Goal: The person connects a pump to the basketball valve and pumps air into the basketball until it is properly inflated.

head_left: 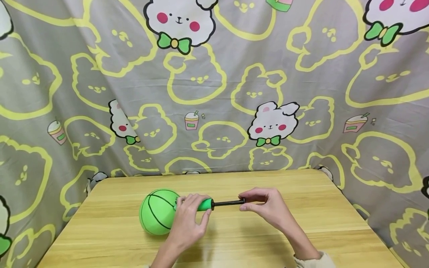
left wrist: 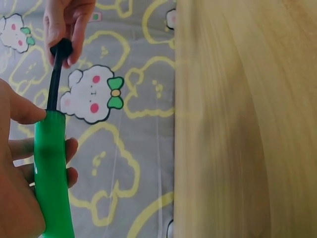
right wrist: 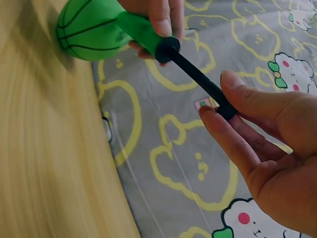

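Observation:
A green ball (head_left: pixel 156 213) with black seam lines rests on the table, left of centre. My left hand (head_left: pixel 190 219) grips the green barrel of a hand pump (head_left: pixel 205 204), its far end up against the ball. The pump's black rod (right wrist: pixel 197 74) is drawn well out of the barrel to the right. At the rod's end, my right hand (head_left: pixel 266 206) pinches the small black handle (right wrist: pixel 227 110) between thumb and fingers. In the left wrist view the left fingers wrap the barrel (left wrist: pixel 51 168). The pump's tip is hidden behind the left hand in the head view.
The light wooden table (head_left: pixel 110 230) carries the ball, its back edge just beyond. A grey curtain (head_left: pixel 214 85) printed with yellow outlines and white cartoon animals hangs behind and at both sides.

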### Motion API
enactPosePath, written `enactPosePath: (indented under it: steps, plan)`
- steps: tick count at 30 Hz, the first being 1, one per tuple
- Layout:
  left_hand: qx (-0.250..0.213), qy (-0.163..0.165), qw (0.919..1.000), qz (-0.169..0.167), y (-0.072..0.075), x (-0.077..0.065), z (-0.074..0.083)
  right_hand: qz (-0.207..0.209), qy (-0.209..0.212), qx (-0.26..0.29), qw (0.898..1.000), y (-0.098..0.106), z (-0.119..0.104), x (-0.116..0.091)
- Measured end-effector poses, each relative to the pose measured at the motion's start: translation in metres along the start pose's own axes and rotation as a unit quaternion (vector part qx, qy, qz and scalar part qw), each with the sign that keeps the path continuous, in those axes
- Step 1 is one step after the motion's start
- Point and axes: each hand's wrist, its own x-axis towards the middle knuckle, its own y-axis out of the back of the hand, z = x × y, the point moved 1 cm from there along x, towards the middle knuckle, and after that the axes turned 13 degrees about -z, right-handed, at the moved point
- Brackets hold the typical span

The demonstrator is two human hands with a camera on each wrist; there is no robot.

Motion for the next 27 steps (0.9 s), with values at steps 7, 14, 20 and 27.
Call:
enactPosePath:
  steps: [7, 14, 20, 27]
  plan:
    - [0.006, -0.007, 0.9999, -0.006, -0.001, 0.000, 0.004, 0.017, 0.020, 0.009, 1.000, -0.013, 0.002, 0.005]
    - [-0.005, -0.005, 0.9999, -0.007, 0.001, 0.001, 0.004, 0.018, 0.046, 0.023, 0.999, -0.025, 0.002, 0.011]
    - [-0.007, -0.012, 0.9999, -0.009, 0.001, 0.000, 0.004, 0.017, 0.044, 0.039, 0.998, -0.034, 0.003, 0.012]
    - [-0.020, -0.016, 0.9993, -0.028, -0.003, 0.000, 0.005, 0.024, 0.031, 0.055, 0.998, -0.048, 0.007, 0.013]
